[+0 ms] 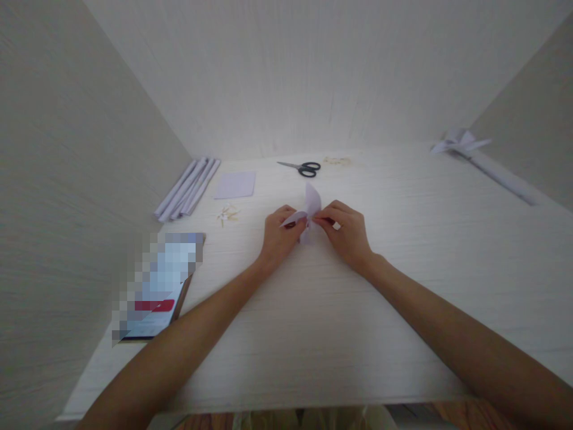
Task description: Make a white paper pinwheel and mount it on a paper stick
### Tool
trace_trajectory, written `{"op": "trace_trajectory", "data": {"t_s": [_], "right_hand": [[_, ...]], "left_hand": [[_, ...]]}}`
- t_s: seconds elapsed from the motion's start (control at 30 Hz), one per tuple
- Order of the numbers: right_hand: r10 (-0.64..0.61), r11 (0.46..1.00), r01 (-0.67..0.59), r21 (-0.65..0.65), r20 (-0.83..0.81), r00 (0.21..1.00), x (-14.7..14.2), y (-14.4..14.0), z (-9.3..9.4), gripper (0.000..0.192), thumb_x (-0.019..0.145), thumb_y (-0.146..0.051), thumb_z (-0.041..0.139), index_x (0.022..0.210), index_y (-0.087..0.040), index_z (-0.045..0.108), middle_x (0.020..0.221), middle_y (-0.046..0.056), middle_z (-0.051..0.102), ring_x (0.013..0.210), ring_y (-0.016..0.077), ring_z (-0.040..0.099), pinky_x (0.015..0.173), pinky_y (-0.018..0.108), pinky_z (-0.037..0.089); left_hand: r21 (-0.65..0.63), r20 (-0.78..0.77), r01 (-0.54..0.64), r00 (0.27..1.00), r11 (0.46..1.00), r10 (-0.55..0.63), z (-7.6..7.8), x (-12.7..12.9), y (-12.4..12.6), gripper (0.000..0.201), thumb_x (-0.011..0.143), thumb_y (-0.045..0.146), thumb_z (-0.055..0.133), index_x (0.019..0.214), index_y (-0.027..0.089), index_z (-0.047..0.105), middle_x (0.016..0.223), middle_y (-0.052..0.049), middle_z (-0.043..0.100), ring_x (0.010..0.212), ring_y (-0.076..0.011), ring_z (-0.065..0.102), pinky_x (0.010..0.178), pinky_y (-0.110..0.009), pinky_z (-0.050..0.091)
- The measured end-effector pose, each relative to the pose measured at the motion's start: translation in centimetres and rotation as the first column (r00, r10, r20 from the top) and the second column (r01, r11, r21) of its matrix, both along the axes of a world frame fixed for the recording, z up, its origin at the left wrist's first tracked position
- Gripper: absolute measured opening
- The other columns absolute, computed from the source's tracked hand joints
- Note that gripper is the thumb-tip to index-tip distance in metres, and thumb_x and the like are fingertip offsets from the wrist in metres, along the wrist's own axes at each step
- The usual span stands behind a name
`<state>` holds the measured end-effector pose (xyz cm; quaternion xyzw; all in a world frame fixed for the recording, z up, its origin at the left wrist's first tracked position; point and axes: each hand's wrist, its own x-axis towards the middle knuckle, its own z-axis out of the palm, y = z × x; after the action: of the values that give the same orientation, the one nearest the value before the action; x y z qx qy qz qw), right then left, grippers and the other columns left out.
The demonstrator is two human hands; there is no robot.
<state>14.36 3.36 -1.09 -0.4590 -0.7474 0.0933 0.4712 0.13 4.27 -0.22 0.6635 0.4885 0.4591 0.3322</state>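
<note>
Over the middle of the table, both hands hold a pale paper pinwheel [313, 197] with curved blades. My left hand [282, 233] is closed on its left side, thumb pressed near the centre. My right hand [347, 230] pinches at the pinwheel's centre from the right; anything small between those fingertips is too hard to make out. Beyond the hands lie scissors [304, 168] with black handles, blades pointing left. A square stack of pale paper [235, 184] rests to the left, with small thin yellowish pieces [228, 214] just in front of it.
Several rolled paper sticks [188, 188] lie at the back left. A phone or tablet [156, 304] with a lit, partly blurred screen is beside my left forearm. A pinwheel on a paper stick [492, 170] lies at the right wall. More small pieces [338, 161] are by the scissors.
</note>
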Motion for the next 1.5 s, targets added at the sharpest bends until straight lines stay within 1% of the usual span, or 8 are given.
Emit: {"op": "trace_trajectory", "data": {"t_s": [0.23, 0.5, 0.7, 0.87, 1.0, 1.2, 1.37, 1.5], "right_hand": [[-0.047, 0.998, 0.051, -0.031, 0.126, 0.991, -0.23, 0.03, 0.15, 0.016, 0.080, -0.021, 0.050, 0.068, -0.016, 0.060, 0.065, 0.003, 0.052, 0.061, 0.0130, 0.048, 0.057, 0.025, 0.037], [0.004, 1.000, -0.002, -0.017, 0.090, 0.996, -0.03, 0.02, -0.24, 0.014, 0.079, -0.018, 0.050, 0.069, -0.018, 0.060, 0.067, 0.002, 0.052, 0.059, 0.0116, 0.047, 0.055, 0.024, 0.038], [0.013, 0.999, -0.007, -0.046, 0.138, 0.990, -0.12, -0.08, 0.10, 0.020, 0.081, -0.021, 0.046, 0.071, -0.015, 0.062, 0.067, 0.004, 0.051, 0.063, 0.0142, 0.049, 0.058, 0.026, 0.039], [0.033, 0.999, -0.031, -0.019, 0.114, 0.993, 0.04, -0.02, -0.06, 0.017, 0.079, -0.017, 0.048, 0.069, -0.017, 0.062, 0.066, 0.002, 0.050, 0.061, 0.0126, 0.048, 0.056, 0.024, 0.038], [0.048, 0.999, -0.047, -0.012, 0.087, 0.995, 0.27, 0.12, -0.39, 0.017, 0.079, -0.018, 0.049, 0.070, -0.018, 0.063, 0.067, 0.002, 0.052, 0.061, 0.0120, 0.049, 0.056, 0.024, 0.038], [0.053, 0.999, -0.051, -0.015, 0.158, 0.986, 0.30, -0.09, -0.15, 0.020, 0.082, -0.021, 0.045, 0.078, -0.019, 0.065, 0.068, 0.003, 0.054, 0.062, 0.0133, 0.051, 0.058, 0.024, 0.041], [0.038, 0.999, -0.039, 0.004, 0.148, 0.988, 0.29, -0.14, -0.06, 0.017, 0.081, -0.022, 0.048, 0.076, -0.018, 0.064, 0.068, 0.003, 0.057, 0.062, 0.0127, 0.053, 0.058, 0.024, 0.042], [0.063, 0.998, -0.063, -0.003, 0.122, 0.991, 0.44, 0.07, -0.26, 0.018, 0.080, -0.021, 0.048, 0.074, -0.019, 0.064, 0.070, 0.003, 0.059, 0.064, 0.0127, 0.054, 0.059, 0.024, 0.043]], "left_hand": [[0.001, 0.015, -0.011, 1.000, 1.000, 0.011, -0.03, 0.04, 0.04, 0.014, 0.065, 0.017, 0.054, 0.051, 0.015, 0.055, 0.056, 0.004, 0.046, 0.051, -0.0065, 0.043, 0.049, -0.020, 0.033], [-0.005, 0.024, -0.005, 1.000, 1.000, 0.005, -0.04, 0.00, 0.01, 0.015, 0.065, 0.017, 0.053, 0.050, 0.015, 0.053, 0.055, 0.004, 0.046, 0.050, -0.0066, 0.043, 0.048, -0.020, 0.032], [-0.014, 0.009, -0.021, 1.000, 1.000, 0.021, 0.05, 0.04, -0.07, 0.015, 0.065, 0.018, 0.054, 0.050, 0.015, 0.053, 0.055, 0.004, 0.046, 0.050, -0.0063, 0.042, 0.048, -0.020, 0.032], [0.002, -0.024, 0.002, 1.000, 1.000, -0.002, -0.12, -0.01, 0.03, 0.016, 0.065, 0.017, 0.053, 0.049, 0.015, 0.052, 0.055, 0.004, 0.045, 0.051, -0.0066, 0.042, 0.049, -0.021, 0.033], [0.011, -0.037, 0.017, 0.999, 1.000, -0.016, -0.21, -0.06, 0.04, 0.017, 0.066, 0.017, 0.053, 0.049, 0.015, 0.052, 0.056, 0.003, 0.045, 0.052, -0.0069, 0.043, 0.050, -0.021, 0.033], [-0.011, -0.021, -0.004, 1.000, 1.000, 0.004, -0.20, -0.02, 0.01, 0.013, 0.065, 0.016, 0.053, 0.052, 0.015, 0.053, 0.055, 0.004, 0.047, 0.051, -0.0068, 0.043, 0.049, -0.020, 0.033], [-0.008, -0.029, -0.010, 1.000, 1.000, 0.010, -0.14, -0.02, 0.00, 0.013, 0.065, 0.016, 0.053, 0.052, 0.015, 0.052, 0.055, 0.004, 0.046, 0.051, -0.0069, 0.043, 0.049, -0.020, 0.033], [0.000, -0.033, 0.013, 0.999, 1.000, -0.013, -0.20, -0.09, 0.02, 0.016, 0.066, 0.018, 0.053, 0.050, 0.014, 0.053, 0.057, 0.003, 0.046, 0.052, -0.0066, 0.043, 0.050, -0.021, 0.033]]}}
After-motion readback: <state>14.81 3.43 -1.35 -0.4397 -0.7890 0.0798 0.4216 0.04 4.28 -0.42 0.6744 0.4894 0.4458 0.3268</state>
